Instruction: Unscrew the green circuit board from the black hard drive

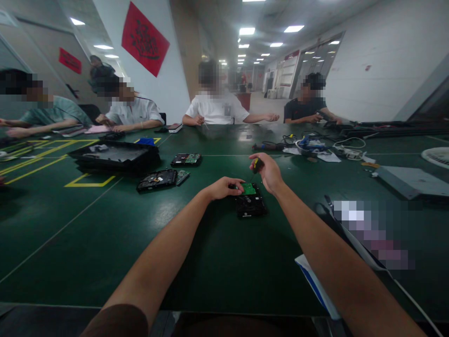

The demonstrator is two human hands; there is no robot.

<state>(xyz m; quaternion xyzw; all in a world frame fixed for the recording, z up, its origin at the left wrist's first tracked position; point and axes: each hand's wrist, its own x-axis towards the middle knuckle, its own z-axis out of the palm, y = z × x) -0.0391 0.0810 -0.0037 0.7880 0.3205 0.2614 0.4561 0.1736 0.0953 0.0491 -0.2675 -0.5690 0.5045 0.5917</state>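
A black hard drive (251, 206) lies on the green table in front of me, its green circuit board (249, 188) facing up at the far end. My left hand (226, 188) grips the drive's left side, with thumb and fingers at the edge of the board. Wrapped in the fingers of my right hand (269, 172) is a screwdriver (258, 164) with a black and yellow handle. Its thin shaft points down at the far end of the drive; whether the tip touches a screw is too small to tell.
Left of my hands lie two more drives (186, 159) (156, 180), a small circuit board (183, 177) and stacked black trays (114, 157). Cables (315, 142), a grey metal box (414, 181) and a lanyard (345, 229) are to the right. Several people sit across the table.
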